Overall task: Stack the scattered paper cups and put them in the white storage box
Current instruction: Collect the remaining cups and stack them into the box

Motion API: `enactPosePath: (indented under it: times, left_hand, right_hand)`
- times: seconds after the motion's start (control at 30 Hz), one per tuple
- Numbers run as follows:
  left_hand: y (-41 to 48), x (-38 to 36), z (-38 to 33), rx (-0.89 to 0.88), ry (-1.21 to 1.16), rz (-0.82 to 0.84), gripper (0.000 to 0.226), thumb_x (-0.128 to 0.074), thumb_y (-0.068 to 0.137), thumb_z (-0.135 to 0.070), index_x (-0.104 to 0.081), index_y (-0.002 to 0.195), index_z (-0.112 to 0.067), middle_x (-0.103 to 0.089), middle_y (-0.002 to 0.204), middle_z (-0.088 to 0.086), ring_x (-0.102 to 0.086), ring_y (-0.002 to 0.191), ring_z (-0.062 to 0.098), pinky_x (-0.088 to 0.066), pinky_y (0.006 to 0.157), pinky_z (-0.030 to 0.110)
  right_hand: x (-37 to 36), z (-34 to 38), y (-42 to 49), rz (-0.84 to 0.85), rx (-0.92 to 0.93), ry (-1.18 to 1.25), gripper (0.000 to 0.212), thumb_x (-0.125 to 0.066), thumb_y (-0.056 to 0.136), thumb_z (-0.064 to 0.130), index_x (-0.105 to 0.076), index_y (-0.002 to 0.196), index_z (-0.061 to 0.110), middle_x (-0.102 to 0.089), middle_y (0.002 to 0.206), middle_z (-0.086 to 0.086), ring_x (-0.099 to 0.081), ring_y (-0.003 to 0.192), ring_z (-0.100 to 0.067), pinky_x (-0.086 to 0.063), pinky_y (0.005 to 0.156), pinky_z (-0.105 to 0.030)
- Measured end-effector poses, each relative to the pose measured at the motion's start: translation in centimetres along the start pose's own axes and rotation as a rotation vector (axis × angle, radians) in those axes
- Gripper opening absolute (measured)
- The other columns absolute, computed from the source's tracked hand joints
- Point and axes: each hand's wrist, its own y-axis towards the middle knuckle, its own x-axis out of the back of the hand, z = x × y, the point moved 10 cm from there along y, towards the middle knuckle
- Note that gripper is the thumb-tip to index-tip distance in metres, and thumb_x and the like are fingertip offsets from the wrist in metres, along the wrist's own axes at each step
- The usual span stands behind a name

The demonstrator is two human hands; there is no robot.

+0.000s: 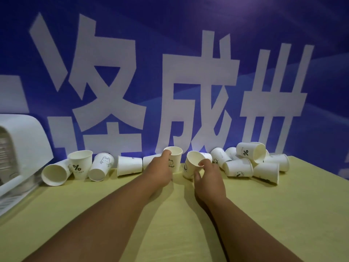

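Several white paper cups lie scattered along the far edge of the yellow-green table [264, 214]. My left hand [160, 170] grips an upright cup with a bear print [175, 157], thumb on its rim. My right hand [209, 175] holds a tilted cup [191, 163] by the rim, its mouth turned toward me. Left of them lie cups on their sides [54, 173] [129, 165] and an upright cup with a percent mark [80, 163]. A pile of cups [251, 159] sits at the right. The white storage box [20, 148] stands at the far left, partly cut off.
A blue banner [188, 53] with large white characters hangs directly behind the row of cups. The table's right edge [321, 173] runs diagonally behind the cup pile.
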Motion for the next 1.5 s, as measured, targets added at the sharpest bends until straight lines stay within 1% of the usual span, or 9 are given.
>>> enactPosePath:
  times: [0.1, 0.17, 0.4, 0.5, 0.57, 0.7, 0.9, 1.27, 1.5]
  left_hand:
    - [-0.4, 0.9, 0.0, -0.039, 0.069, -0.078, 0.017, -0.055, 0.101, -0.012, -0.050, 0.108, -0.026, -0.061, 0.106, 0.001, -0.056, 0.087, 0.014, -0.053, 0.073, 0.029]
    - [-1.0, 1.5, 0.3, -0.049, 0.048, -0.118, 0.016, -0.057, 0.101, -0.014, -0.052, 0.096, -0.028, -0.061, 0.098, -0.002, -0.054, 0.081, 0.012, -0.044, 0.065, 0.022]
    - [-5.4, 6.1, 2.6, -0.127, -0.085, -0.272, 0.013, -0.059, 0.102, -0.029, -0.054, 0.090, -0.028, -0.058, 0.092, -0.011, -0.055, 0.081, 0.009, -0.048, 0.068, 0.029]
    - [-7.6, 8.7, 4.3, -0.159, -0.064, -0.332, 0.013, -0.055, 0.103, -0.037, -0.049, 0.093, -0.034, -0.052, 0.091, -0.016, -0.055, 0.079, 0.007, -0.044, 0.062, 0.023]
    - [-9.1, 10.8, 6.1, -0.159, -0.034, -0.353, 0.010, -0.052, 0.104, -0.040, -0.049, 0.096, -0.035, -0.051, 0.097, -0.015, -0.054, 0.083, 0.006, -0.050, 0.067, 0.029]
    - [-11.7, 16.0, 10.4, -0.126, -0.002, -0.440, 0.005, -0.052, 0.104, -0.041, -0.049, 0.103, -0.036, -0.051, 0.108, -0.014, -0.055, 0.089, 0.008, -0.052, 0.072, 0.030]
    - [-15.5, 23.3, 16.4, -0.089, 0.042, -0.574, 0.009, -0.049, 0.104, -0.041, -0.049, 0.103, -0.032, -0.052, 0.104, -0.008, -0.056, 0.083, 0.017, -0.047, 0.066, 0.033]
    - [-21.1, 33.8, 26.5, -0.008, -0.040, -0.802, 0.014, -0.048, 0.105, -0.039, -0.051, 0.098, -0.027, -0.053, 0.106, -0.005, -0.057, 0.090, 0.019, -0.049, 0.065, 0.033]
    - [-20.2, 32.5, 30.8, 0.157, 0.171, -0.599, 0.010, -0.051, 0.103, -0.039, -0.051, 0.097, -0.031, -0.048, 0.113, -0.009, -0.052, 0.098, 0.017, -0.052, 0.079, 0.040]
  right_hand:
    - [0.7, -0.1, 0.0, -0.068, -0.012, 0.046, 0.004, -0.056, 0.098, 0.034, -0.055, 0.102, 0.034, -0.046, 0.106, 0.004, -0.050, 0.077, -0.009, -0.041, 0.070, -0.029]
    - [1.4, 0.2, -0.1, -0.105, -0.007, 0.060, 0.002, -0.056, 0.098, 0.035, -0.055, 0.097, 0.035, -0.045, 0.104, 0.006, -0.048, 0.076, -0.005, -0.040, 0.069, -0.028]
    - [3.0, 3.5, -1.7, -0.120, 0.058, 0.148, 0.009, -0.060, 0.098, 0.032, -0.063, 0.105, 0.028, -0.053, 0.110, 0.005, -0.057, 0.090, -0.011, -0.051, 0.078, -0.031]
    - [2.5, 6.8, -3.0, -0.066, 0.143, 0.177, 0.004, -0.063, 0.096, 0.030, -0.061, 0.099, 0.030, -0.055, 0.108, 0.005, -0.057, 0.091, -0.010, -0.049, 0.079, -0.028]
    - [1.5, 9.7, -3.9, -0.013, 0.200, 0.179, 0.007, -0.065, 0.095, 0.029, -0.059, 0.099, 0.032, -0.056, 0.107, 0.007, -0.056, 0.092, -0.009, -0.047, 0.080, -0.025]
    - [-0.7, 15.0, -5.7, 0.032, 0.227, 0.257, 0.008, -0.065, 0.095, 0.029, -0.059, 0.100, 0.032, -0.055, 0.109, 0.009, -0.054, 0.086, -0.003, -0.036, 0.069, -0.011]
    - [-6.0, 23.3, -8.7, 0.121, 0.278, 0.365, 0.010, -0.064, 0.095, 0.032, -0.056, 0.097, 0.036, -0.052, 0.112, 0.011, -0.058, 0.088, -0.006, -0.048, 0.074, -0.019]
    - [-12.9, 36.8, -12.7, 0.193, 0.322, 0.607, 0.007, -0.064, 0.095, 0.035, -0.058, 0.097, 0.037, -0.050, 0.110, 0.014, -0.055, 0.082, 0.002, -0.039, 0.061, -0.009]
    - [-15.2, 41.7, -13.1, 0.213, 0.372, 0.656, 0.013, -0.062, 0.097, 0.026, -0.058, 0.095, 0.038, -0.049, 0.114, 0.009, -0.055, 0.089, -0.007, -0.041, 0.069, -0.010]
